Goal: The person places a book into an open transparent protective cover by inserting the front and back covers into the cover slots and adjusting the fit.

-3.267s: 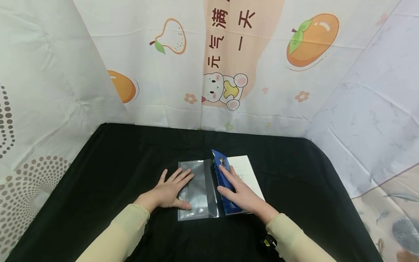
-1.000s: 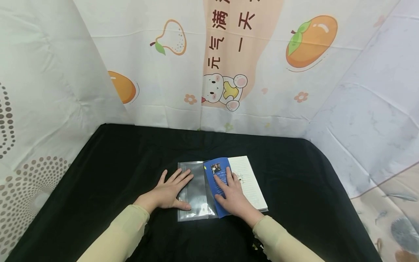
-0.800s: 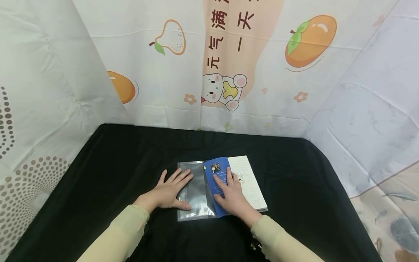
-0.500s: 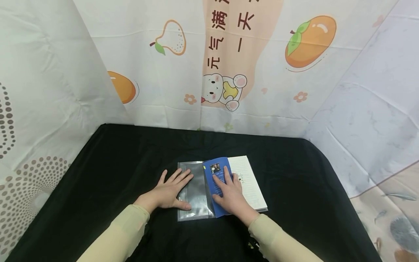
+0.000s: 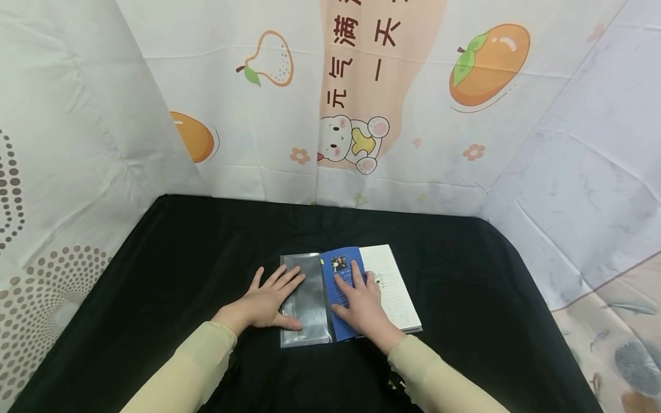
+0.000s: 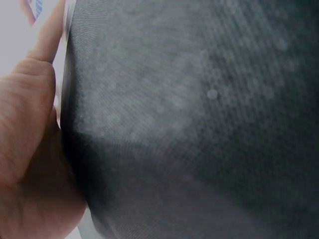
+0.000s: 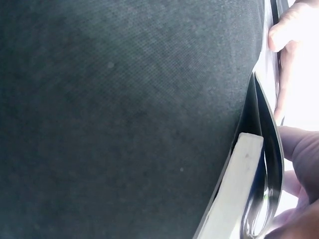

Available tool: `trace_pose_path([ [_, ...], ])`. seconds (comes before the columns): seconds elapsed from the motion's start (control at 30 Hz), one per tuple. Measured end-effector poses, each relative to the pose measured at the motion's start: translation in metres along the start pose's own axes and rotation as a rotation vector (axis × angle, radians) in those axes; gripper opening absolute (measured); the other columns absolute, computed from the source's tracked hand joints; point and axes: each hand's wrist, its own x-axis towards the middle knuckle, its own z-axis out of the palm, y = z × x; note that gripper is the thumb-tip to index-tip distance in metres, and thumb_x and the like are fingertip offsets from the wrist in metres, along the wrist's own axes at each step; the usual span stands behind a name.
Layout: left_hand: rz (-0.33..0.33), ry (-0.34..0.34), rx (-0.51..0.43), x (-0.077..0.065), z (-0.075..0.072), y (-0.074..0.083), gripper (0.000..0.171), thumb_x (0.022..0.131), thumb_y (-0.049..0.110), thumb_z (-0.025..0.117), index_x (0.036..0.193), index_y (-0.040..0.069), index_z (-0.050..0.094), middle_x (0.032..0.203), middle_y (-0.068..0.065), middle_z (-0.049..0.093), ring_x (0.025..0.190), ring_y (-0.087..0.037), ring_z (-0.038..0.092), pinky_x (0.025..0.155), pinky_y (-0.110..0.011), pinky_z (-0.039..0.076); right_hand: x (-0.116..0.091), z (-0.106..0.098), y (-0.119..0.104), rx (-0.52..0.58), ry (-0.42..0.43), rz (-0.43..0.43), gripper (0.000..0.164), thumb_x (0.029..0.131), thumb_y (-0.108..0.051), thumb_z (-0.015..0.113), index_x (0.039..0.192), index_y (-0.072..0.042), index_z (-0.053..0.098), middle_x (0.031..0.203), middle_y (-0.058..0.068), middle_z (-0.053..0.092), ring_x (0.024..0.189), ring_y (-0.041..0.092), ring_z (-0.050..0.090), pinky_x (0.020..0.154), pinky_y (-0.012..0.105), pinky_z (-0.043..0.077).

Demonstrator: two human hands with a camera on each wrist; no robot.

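Observation:
A book lies open on the black cloth, its white page (image 5: 400,298) on the right. Over the book's left part lies a blue cover flap (image 5: 343,329) with a small photo and text. Left of it spreads a clear plastic book cover (image 5: 312,304). My left hand (image 5: 265,301) rests on that plastic with its fingers spread. On the blue flap my right hand (image 5: 366,307) lies with extended fingers. The right wrist view shows the book's page block (image 7: 234,186) edge-on, with the plastic bowed above it. Dark cloth fills most of the left wrist view.
Black cloth (image 5: 217,252) covers the table all round the book. Printed white curtains (image 5: 248,132) hang behind it and on both sides. A small black and yellow item (image 5: 396,381) shows at the right sleeve.
The blue flap, half raised before, has folded down to the left over the plastic. My right hand has gone left with it and slid slightly farther left. My left hand has stayed put.

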Motion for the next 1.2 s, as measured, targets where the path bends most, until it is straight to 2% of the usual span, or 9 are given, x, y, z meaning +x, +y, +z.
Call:
trace_pose_path([
  [0.2,-0.008,0.003,0.003,0.002,0.003,-0.002,0.109,0.069,0.089,0.045,0.155,0.031,0.01,0.161,0.009,-0.001,0.145,-0.023,-0.007,0.108,-0.067,-0.009,0.002,0.001,-0.002,-0.017,0.028,0.01,0.065,0.082,-0.041,0.075,0.138,-0.016,0.053,0.155,0.024,0.019,0.124,0.053,0.025,0.094,0.066,0.031],
  [0.4,-0.01,0.0,0.008,0.001,0.001,0.002,0.109,0.07,0.089,0.045,0.155,0.03,0.011,0.161,0.008,0.0,0.145,-0.024,-0.007,0.108,-0.067,-0.009,0.005,0.003,-0.001,-0.055,0.069,0.043,0.066,0.077,-0.048,0.076,0.135,-0.023,0.057,0.154,0.026,0.022,0.105,0.044,0.034,0.077,0.054,0.035],
  [0.53,-0.015,-0.001,0.018,0.001,0.001,0.003,0.109,0.07,0.089,0.045,0.155,0.029,0.012,0.162,0.006,0.002,0.145,-0.025,-0.007,0.108,-0.068,-0.008,0.005,0.003,-0.001,-0.077,0.08,0.061,0.066,0.075,-0.052,0.077,0.134,-0.027,0.058,0.153,0.025,0.024,0.099,0.04,0.035,0.071,0.049,0.035],
  [0.9,0.004,0.013,0.034,-0.001,-0.002,0.008,0.107,0.072,0.087,0.046,0.154,0.024,0.017,0.162,0.0,0.007,0.145,-0.031,-0.001,0.107,-0.071,-0.005,0.005,0.004,0.0,-0.109,0.116,0.047,0.068,0.073,-0.055,0.077,0.133,-0.029,0.058,0.15,0.026,0.027,0.094,0.037,0.035,0.067,0.045,0.035],
  [1.2,-0.008,-0.012,0.072,-0.001,-0.008,0.011,0.106,0.074,0.085,0.046,0.154,0.022,0.018,0.162,-0.002,0.008,0.145,-0.032,0.001,0.107,-0.071,0.0,0.005,0.005,0.002,-0.118,0.124,0.025,0.068,0.073,-0.056,0.077,0.133,-0.028,0.059,0.149,0.026,0.027,0.091,0.036,0.035,0.067,0.042,0.034],
])
